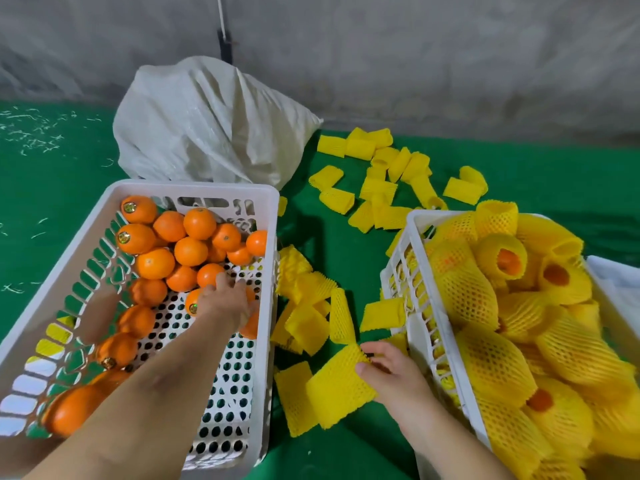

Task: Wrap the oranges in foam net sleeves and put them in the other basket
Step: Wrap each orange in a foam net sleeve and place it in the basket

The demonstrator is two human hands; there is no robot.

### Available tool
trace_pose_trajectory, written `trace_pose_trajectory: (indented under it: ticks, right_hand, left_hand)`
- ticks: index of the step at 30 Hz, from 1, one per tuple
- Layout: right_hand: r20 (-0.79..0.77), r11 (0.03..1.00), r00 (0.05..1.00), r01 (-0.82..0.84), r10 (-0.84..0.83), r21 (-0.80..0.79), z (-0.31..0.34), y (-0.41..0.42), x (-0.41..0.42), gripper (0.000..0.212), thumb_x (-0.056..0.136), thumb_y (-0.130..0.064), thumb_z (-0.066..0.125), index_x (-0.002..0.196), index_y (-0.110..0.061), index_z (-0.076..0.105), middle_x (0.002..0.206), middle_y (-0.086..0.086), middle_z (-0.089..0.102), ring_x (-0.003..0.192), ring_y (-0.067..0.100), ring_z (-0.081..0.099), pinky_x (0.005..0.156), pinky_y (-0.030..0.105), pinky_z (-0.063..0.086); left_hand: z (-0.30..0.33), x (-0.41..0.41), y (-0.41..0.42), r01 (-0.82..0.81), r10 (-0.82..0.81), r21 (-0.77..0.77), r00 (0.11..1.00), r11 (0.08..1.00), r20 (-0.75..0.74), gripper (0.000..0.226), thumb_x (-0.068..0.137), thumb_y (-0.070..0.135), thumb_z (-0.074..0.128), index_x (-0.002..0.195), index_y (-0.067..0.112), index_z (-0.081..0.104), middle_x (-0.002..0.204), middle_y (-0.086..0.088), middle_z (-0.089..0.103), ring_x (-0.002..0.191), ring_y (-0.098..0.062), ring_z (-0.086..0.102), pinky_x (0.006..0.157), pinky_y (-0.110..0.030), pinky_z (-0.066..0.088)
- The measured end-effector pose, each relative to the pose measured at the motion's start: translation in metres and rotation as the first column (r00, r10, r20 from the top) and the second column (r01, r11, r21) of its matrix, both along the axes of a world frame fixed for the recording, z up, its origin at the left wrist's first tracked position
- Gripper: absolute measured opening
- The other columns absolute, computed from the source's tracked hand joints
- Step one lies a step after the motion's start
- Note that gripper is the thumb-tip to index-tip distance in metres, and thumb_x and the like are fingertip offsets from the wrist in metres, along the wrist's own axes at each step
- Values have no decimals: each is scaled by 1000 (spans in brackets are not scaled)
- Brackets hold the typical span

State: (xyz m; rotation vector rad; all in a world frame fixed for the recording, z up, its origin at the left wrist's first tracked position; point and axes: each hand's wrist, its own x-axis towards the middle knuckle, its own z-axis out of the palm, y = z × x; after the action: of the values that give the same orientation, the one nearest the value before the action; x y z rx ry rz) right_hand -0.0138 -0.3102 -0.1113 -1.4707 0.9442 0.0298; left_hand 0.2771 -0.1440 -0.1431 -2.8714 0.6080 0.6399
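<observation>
A white basket point(194, 190) on the left holds several bare oranges point(190, 251). My left hand point(225, 299) reaches into it and its fingers curl over an orange point(194, 304) near the right wall. My right hand point(391, 372) pinches the edge of a yellow foam net sleeve point(341, 386) lying on the green surface between the baskets. A second white basket point(414, 223) on the right is heaped with oranges wrapped in yellow sleeves point(485, 368).
Loose yellow sleeves point(381, 188) lie scattered on the green surface point(52, 188) between and behind the baskets. A white woven sack point(207, 123) stands behind the left basket against a grey wall. A white object point(620, 275) sits at the far right.
</observation>
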Motion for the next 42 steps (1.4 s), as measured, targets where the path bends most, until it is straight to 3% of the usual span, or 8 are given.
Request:
trace_pose_trajectory:
  ticks: [7, 14, 17, 22, 26, 30, 35, 42]
  right_hand:
    - [-37, 982, 993, 112, -108, 153, -5, -2, 7, 8, 94, -30, 75, 102, -30, 75, 116, 6, 72, 115, 30, 65, 106, 57, 50]
    - [22, 866, 974, 188, -224, 463, 4, -7, 8, 30, 96, -3, 67, 124, -16, 64, 110, 13, 77, 98, 28, 76, 75, 42, 62]
    - [62, 856, 966, 190, -249, 480, 13, -8, 8, 31, 95, -4, 68, 126, -8, 62, 110, 15, 77, 101, 29, 76, 88, 47, 61]
    - [144, 865, 940, 214, -308, 454, 26, -4, 4, 30, 97, -14, 68, 126, -9, 63, 114, 12, 77, 105, 27, 74, 95, 45, 56]
    - [262, 849, 883, 234, -389, 474, 52, 12, 2, 31, 95, -20, 68, 124, -10, 63, 116, 13, 76, 105, 27, 71, 87, 39, 53]
    - [412, 905, 854, 143, -317, 401, 81, 47, -1, 44, 79, -25, 76, 117, -6, 65, 114, 20, 74, 101, 30, 70, 97, 48, 51]
    - [485, 881, 789, 146, -379, 450, 97, 65, -6, 46, 78, -28, 79, 114, -5, 63, 106, 17, 74, 91, 26, 69, 80, 41, 55]
    - [423, 945, 853, 216, -306, 247, 92, 65, -21, 15, 99, -13, 65, 114, -10, 68, 108, 12, 74, 92, 23, 68, 78, 39, 56]
  left_hand:
    - [-3, -12, 17, -322, 311, -164, 946, 933, -90, 58, 105, 44, 53, 152, 14, 33, 149, -19, 46, 138, -44, 43, 111, -51, 44]
    - [5, -25, 55, -471, 441, -230, 881, 852, -171, 74, 96, 74, 47, 115, 4, 62, 106, -15, 64, 84, -29, 65, 63, -39, 54]
    - [36, -33, 58, -565, 520, -591, 811, 576, -269, 68, 94, 69, 58, 107, 2, 59, 86, -10, 57, 82, -31, 58, 60, -41, 46]
    - [87, -122, 54, -331, 327, -938, 879, -106, -347, 56, 85, 73, 67, 126, 37, 52, 118, 16, 57, 103, -8, 68, 69, -19, 59]
    - [95, -188, 43, -323, 209, -934, 913, -152, -350, 66, 74, 86, 64, 119, 41, 46, 127, -1, 54, 106, -16, 64, 84, -33, 57]
    - [100, -212, 31, -316, 40, -938, 945, -142, -325, 43, 79, 65, 67, 117, 59, 47, 104, 31, 58, 92, -5, 65, 71, -27, 58]
    - [102, -236, 16, -589, -204, -787, 806, -185, -555, 74, 73, 94, 55, 126, 43, 64, 114, -1, 67, 90, -18, 71, 65, -34, 57]
    - [97, -243, 17, -770, -411, -599, 629, -219, -659, 79, 73, 77, 75, 138, 36, 54, 114, -4, 68, 88, -22, 66, 68, -36, 55]
